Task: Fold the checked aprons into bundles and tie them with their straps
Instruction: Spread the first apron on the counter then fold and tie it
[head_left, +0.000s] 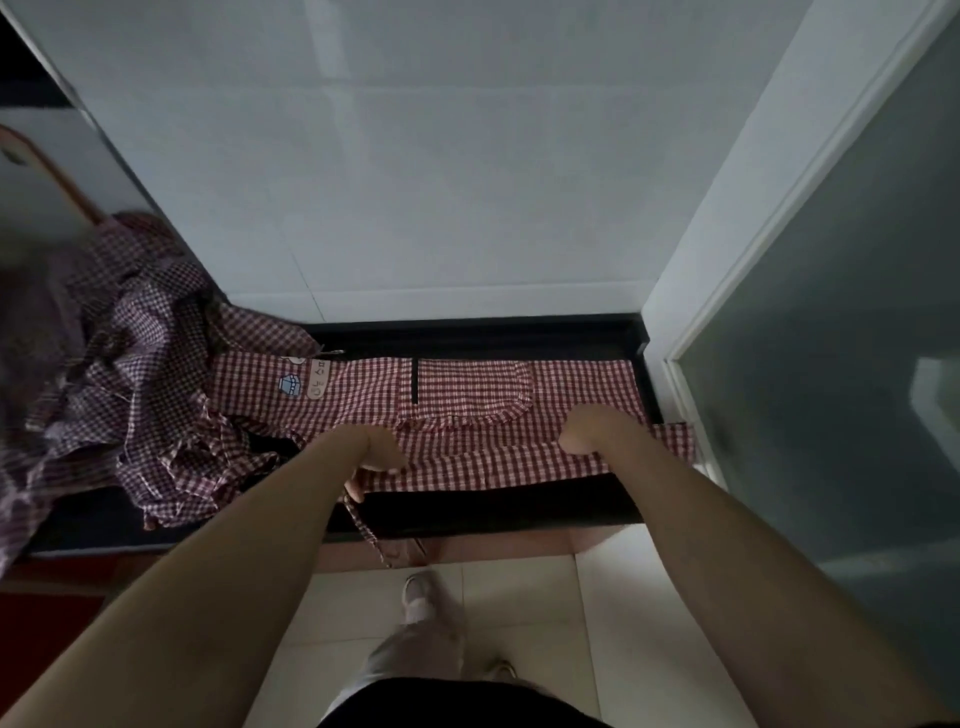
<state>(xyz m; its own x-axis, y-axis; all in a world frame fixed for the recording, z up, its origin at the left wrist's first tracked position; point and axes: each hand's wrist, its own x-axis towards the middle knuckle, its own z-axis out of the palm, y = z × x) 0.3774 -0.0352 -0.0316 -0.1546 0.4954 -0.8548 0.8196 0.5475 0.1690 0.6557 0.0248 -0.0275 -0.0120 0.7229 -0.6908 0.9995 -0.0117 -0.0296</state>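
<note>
Gripping the checked apron (467, 410) — left hand (376, 449), right hand (584, 431) — fingers curled on it.

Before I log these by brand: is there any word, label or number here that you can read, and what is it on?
No text can be read for certain.
Tag on the flat apron: a few characters, too blurred and small to read.
Blue patch beside it: a picture, no words.
Apron pile: no text shows.
</note>
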